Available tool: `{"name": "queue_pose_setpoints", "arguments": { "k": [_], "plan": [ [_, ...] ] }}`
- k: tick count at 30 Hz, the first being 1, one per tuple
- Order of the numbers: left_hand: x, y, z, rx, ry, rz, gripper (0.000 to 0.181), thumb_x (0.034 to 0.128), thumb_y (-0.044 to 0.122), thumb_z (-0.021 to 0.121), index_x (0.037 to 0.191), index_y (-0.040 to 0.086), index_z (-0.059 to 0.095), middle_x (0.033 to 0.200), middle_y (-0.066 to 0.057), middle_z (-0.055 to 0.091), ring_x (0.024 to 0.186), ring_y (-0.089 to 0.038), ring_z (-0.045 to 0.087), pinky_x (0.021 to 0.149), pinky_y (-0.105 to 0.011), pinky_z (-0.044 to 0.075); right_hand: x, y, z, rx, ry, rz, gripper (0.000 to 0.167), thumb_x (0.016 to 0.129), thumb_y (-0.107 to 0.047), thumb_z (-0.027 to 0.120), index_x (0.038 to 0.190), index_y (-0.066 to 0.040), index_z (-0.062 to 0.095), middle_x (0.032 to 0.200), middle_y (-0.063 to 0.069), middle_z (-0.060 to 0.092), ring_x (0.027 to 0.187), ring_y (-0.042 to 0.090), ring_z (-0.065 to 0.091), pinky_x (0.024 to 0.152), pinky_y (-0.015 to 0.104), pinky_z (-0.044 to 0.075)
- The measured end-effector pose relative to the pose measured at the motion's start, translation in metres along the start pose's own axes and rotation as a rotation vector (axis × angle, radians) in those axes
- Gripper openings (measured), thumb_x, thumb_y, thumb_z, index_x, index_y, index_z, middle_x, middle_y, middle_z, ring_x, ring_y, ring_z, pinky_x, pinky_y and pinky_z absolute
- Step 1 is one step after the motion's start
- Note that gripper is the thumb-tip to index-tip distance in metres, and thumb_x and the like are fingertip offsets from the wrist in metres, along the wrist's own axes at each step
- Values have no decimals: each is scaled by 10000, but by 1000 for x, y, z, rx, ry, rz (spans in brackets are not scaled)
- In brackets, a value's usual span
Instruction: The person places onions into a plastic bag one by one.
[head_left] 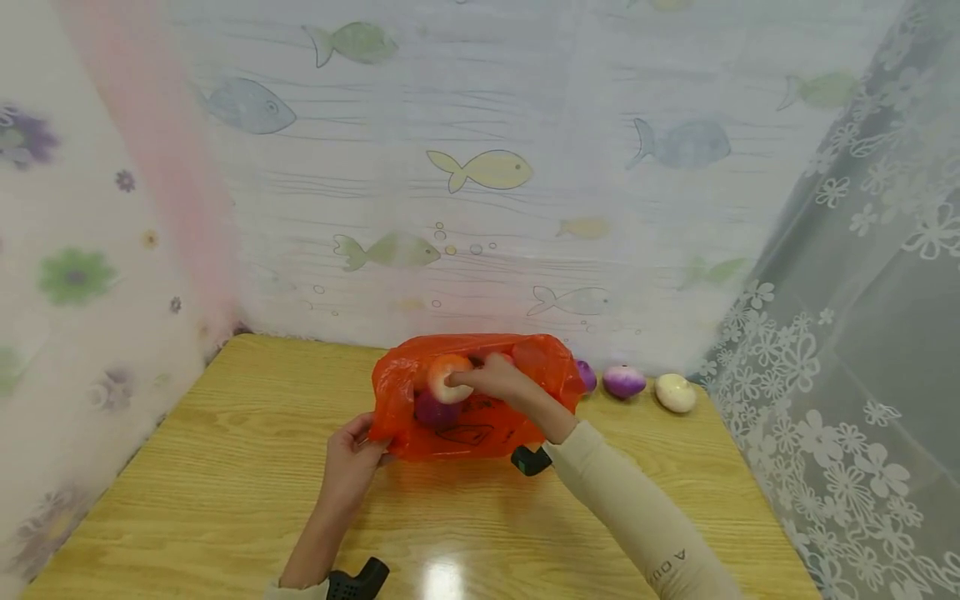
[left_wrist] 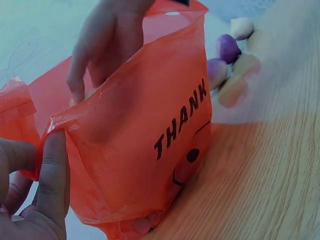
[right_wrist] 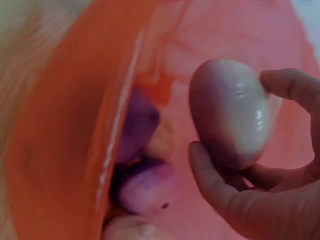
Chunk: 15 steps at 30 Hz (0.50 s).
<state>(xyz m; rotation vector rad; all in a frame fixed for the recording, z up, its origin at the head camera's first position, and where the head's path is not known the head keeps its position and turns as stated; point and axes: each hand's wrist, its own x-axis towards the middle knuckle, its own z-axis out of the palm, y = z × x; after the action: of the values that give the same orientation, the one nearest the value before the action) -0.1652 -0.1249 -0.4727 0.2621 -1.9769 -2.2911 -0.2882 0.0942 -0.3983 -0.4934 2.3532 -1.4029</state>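
Observation:
An orange-red plastic bag [head_left: 408, 437] with black print lies on the table, its mouth held open. My left hand [head_left: 354, 446] pinches the bag's left edge between thumb and fingers. Inside the mouth, my right hand [head_left: 498, 382] grips a glossy, rounded purple-and-white vegetable [right_wrist: 232, 115], turnip-like in look. The thumb and fingers hold it by its sides, above the bag's floor. Below it in the bag are a purple piece [right_wrist: 137, 127], a purple-and-white one [right_wrist: 147, 187] and a pale one [right_wrist: 135, 229]. The bag's front wall partly hides them.
Right of the bag, along the table's back edge, stand a purple piece [head_left: 586, 377], a purple-and-white one [head_left: 624, 382] and a cream one [head_left: 676, 392]. The wooden table [head_left: 247, 467] meets a fish-print curtain [head_left: 480, 275] behind and a lace curtain [head_left: 840, 433] at right.

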Motion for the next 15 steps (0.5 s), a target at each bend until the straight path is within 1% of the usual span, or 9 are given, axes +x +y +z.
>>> {"name": "queue_pose_setpoints", "arguments": {
  "k": [2, 5, 8, 9, 11, 12, 13, 14, 15],
  "plan": [
    [0, 0, 0, -5, -2, 4, 294, 990, -51, 574, 1282, -77, 573, 1084, -60, 693, 864, -96, 686, 749, -232, 606, 11, 4, 3, 20, 49, -11, 454, 858, -342, 795, 1254, -195, 629, 1146, -50, 617, 1036, 173, 560, 904, 305, 488],
    [0, 0, 1, -7, -7, 7, 297, 990, -52, 575, 1285, -79, 570, 1089, -63, 695, 868, -95, 688, 753, -232, 606, 26, 11, 8, 70, 87, -28, 352, 872, -286, 782, 1151, -151, 616, 983, -52, 579, 905, 164, 553, 783, 272, 478],
    [0, 0, 2, -12, -7, 9, 299, 990, -59, 570, 1288, -86, 566, 1093, -71, 695, 866, -93, 689, 750, -234, 608, 41, 20, 15, 178, 49, -63, 225, 948, -196, 689, 1102, -85, 568, 926, -38, 507, 883, 160, 510, 787, 254, 447],
    [0, 0, 2, -12, -7, 10, 298, 991, -61, 568, 1287, -88, 566, 1094, -74, 694, 866, -92, 690, 748, -236, 608, 44, 23, 17, 203, 43, -64, 201, 970, -182, 661, 1105, -79, 554, 935, -41, 494, 902, 156, 501, 817, 243, 437],
    [0, 0, 3, -12, -9, 12, 300, 990, -65, 567, 1288, -92, 565, 1104, -84, 690, 867, -92, 690, 747, -238, 610, 49, 29, 20, 226, 32, -75, 172, 1003, -177, 617, 1109, -71, 534, 964, -51, 480, 950, 118, 485, 881, 200, 414],
    [0, 0, 3, -11, -10, 12, 301, 989, -66, 567, 1289, -93, 564, 1110, -89, 686, 869, -91, 688, 747, -238, 610, 52, 32, 21, 242, 16, -100, 154, 1025, -174, 584, 1112, -64, 518, 986, -51, 471, 977, 102, 475, 911, 172, 401],
    [-1, 1, 3, -9, -13, 12, 305, 988, -66, 569, 1291, -92, 563, 1119, -92, 682, 874, -90, 687, 750, -238, 609, 53, 35, 21, 240, 17, -119, 152, 1029, -186, 584, 1105, -76, 512, 990, -60, 465, 976, 79, 476, 907, 146, 406],
    [-1, 1, 3, -8, -16, 13, 308, 986, -67, 569, 1293, -91, 563, 1129, -98, 678, 881, -91, 687, 754, -240, 610, 54, 39, 21, 375, -52, -122, 138, 1016, -130, 598, 1088, -59, 504, 984, -42, 454, 990, 66, 464, 930, 120, 394],
    [-2, 1, 3, -3, -17, 13, 309, 985, -65, 571, 1294, -86, 565, 1136, -100, 675, 884, -92, 684, 756, -237, 609, 58, 46, 21, 542, -116, -125, 148, 1032, -179, 584, 1083, -68, 502, 988, -42, 452, 1004, 63, 466, 947, 119, 395]
  ]
}}
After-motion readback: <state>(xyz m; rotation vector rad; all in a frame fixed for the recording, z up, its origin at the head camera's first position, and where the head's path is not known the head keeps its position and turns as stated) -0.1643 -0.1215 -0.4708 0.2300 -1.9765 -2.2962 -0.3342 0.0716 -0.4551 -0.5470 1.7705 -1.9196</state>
